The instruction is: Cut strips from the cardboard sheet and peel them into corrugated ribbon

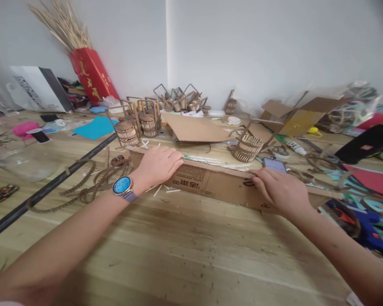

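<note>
A long strip of printed brown cardboard (pixel 217 187) stands on its edge across the table, held from both ends. Toward its left part, my left hand (pixel 158 168) is closed over the top edge, with a watch on the wrist. Farther right, my right hand (pixel 282 191) grips the same edge, fingers curled over it. Thin white-and-green sticks (pixel 207 160) lie just behind the cardboard. A small woven basket with a handle (pixel 248 146) stands beyond it, near my right hand. Other little baskets (pixel 127 132) are grouped behind my left hand.
A cardboard flap (pixel 198 128) lies farther back, with an open box (pixel 306 114) to the right. A phone (pixel 274 165) and a blue glue gun (pixel 367 225) are on the right. Brown strips (pixel 89 182) lie coiled at left, near a red bag (pixel 92 76) of dry stalks.
</note>
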A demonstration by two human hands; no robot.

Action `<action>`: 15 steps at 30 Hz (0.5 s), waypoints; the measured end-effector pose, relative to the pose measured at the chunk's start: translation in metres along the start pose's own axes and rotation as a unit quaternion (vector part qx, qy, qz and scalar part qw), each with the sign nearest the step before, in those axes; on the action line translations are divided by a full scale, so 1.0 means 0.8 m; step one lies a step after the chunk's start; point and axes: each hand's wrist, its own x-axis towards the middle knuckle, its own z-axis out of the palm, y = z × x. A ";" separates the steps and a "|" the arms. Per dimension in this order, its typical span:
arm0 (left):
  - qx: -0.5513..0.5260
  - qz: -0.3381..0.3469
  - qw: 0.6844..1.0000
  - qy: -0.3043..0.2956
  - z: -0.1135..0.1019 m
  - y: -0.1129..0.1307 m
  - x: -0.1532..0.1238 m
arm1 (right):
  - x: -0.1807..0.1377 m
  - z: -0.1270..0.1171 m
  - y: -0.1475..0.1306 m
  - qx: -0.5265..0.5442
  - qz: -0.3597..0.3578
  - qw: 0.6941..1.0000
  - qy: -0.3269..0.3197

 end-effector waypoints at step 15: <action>0.063 0.158 0.985 -0.007 -0.018 0.072 -0.134 | -0.108 -0.044 -0.077 0.066 -0.166 0.984 0.001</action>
